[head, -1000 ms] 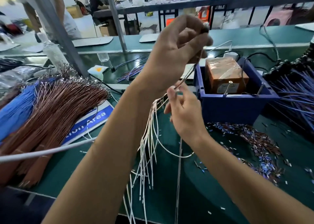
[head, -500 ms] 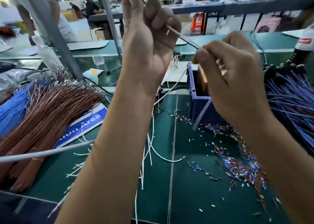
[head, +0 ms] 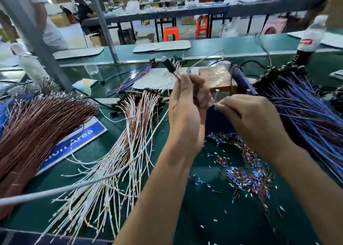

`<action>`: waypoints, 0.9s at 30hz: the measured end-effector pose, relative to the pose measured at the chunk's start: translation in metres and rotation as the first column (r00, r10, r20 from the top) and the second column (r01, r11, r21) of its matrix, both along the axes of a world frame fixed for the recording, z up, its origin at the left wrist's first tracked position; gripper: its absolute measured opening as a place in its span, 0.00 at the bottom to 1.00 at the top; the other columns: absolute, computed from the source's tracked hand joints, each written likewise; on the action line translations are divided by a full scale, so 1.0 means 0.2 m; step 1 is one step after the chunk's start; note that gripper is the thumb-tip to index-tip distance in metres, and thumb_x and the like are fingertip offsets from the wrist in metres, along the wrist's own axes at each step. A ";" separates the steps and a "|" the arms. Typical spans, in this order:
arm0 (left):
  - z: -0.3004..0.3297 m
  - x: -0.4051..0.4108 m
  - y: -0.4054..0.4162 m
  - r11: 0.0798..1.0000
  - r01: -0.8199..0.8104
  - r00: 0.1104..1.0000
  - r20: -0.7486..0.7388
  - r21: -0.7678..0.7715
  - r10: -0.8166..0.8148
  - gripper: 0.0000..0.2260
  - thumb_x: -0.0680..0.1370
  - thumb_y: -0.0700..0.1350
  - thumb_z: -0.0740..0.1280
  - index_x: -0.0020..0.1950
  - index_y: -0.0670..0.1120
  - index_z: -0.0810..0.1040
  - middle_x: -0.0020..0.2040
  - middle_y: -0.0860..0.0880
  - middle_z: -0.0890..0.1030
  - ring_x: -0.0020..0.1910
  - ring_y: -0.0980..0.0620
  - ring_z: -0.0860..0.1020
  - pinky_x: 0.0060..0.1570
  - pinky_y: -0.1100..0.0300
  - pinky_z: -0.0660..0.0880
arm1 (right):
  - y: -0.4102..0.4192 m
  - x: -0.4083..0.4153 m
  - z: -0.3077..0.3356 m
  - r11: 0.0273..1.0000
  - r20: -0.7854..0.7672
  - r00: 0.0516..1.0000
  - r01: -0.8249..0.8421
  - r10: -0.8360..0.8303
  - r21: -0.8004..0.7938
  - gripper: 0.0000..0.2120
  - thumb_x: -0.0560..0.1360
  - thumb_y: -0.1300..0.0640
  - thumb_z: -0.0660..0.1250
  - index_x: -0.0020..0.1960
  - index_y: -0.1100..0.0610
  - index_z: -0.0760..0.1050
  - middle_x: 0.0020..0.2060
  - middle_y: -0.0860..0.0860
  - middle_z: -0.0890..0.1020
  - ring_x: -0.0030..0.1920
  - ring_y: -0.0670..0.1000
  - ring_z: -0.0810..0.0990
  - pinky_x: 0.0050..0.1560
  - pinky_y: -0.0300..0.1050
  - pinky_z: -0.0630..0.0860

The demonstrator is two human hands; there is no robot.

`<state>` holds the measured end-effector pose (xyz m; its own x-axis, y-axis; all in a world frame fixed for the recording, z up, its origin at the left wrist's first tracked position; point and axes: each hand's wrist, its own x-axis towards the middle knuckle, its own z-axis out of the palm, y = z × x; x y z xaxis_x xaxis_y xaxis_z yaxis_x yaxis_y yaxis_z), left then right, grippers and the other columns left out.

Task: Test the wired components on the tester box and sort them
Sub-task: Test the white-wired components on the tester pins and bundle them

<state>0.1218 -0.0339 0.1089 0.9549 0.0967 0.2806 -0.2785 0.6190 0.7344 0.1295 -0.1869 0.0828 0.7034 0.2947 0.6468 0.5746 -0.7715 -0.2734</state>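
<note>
While left hand (head: 187,114) grips wired component (head: 169,66), right hand (head: 248,114) pinches its lead.

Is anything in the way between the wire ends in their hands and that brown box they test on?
Nothing visible blocks it. The right hand pinches the wire end just in front of the tester box, and the left hand holds the black component up beside it.

2 hands (head: 185,114), 1 tester box (head: 220,81), 2 bottles (head: 310,38).
</note>
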 end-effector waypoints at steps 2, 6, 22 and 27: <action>-0.09 0.01 -0.01 0.967 -0.117 0.992 0.080 0.225 0.102 0.17 0.88 0.46 0.55 0.42 0.43 0.73 0.29 0.54 0.67 0.30 0.55 0.62 0.32 0.62 0.60 | -0.03 0.01 -0.07 1.000 -0.012 1.000 -0.004 0.003 -0.027 0.17 0.84 0.45 0.62 0.51 0.55 0.84 0.45 0.50 0.85 0.46 0.57 0.84 0.42 0.57 0.78; -0.28 0.01 -0.01 0.772 -0.291 0.955 0.220 0.565 0.199 0.14 0.84 0.45 0.63 0.40 0.40 0.75 0.31 0.54 0.72 0.31 0.55 0.68 0.34 0.56 0.65 | -0.10 0.02 -0.21 0.998 -0.024 1.000 -0.001 -0.001 -0.067 0.14 0.83 0.47 0.65 0.49 0.54 0.84 0.43 0.48 0.84 0.42 0.54 0.84 0.39 0.55 0.79; -0.54 0.11 0.03 0.255 -0.412 0.910 0.408 0.875 0.069 0.02 0.74 0.36 0.73 0.45 0.42 0.83 0.40 0.47 0.84 0.39 0.47 0.81 0.43 0.52 0.76 | -0.12 0.03 -0.40 0.956 -0.050 0.998 -0.019 0.035 0.294 0.06 0.75 0.60 0.76 0.51 0.55 0.86 0.45 0.45 0.87 0.47 0.46 0.86 0.50 0.52 0.82; -0.56 0.13 0.03 0.281 -0.405 0.913 0.399 0.870 0.082 0.03 0.75 0.38 0.74 0.48 0.42 0.86 0.40 0.47 0.85 0.39 0.48 0.83 0.43 0.52 0.78 | -0.11 0.03 -0.39 0.924 -0.096 0.994 -0.006 0.046 0.381 0.07 0.75 0.64 0.76 0.50 0.54 0.87 0.45 0.40 0.87 0.47 0.39 0.85 0.51 0.44 0.82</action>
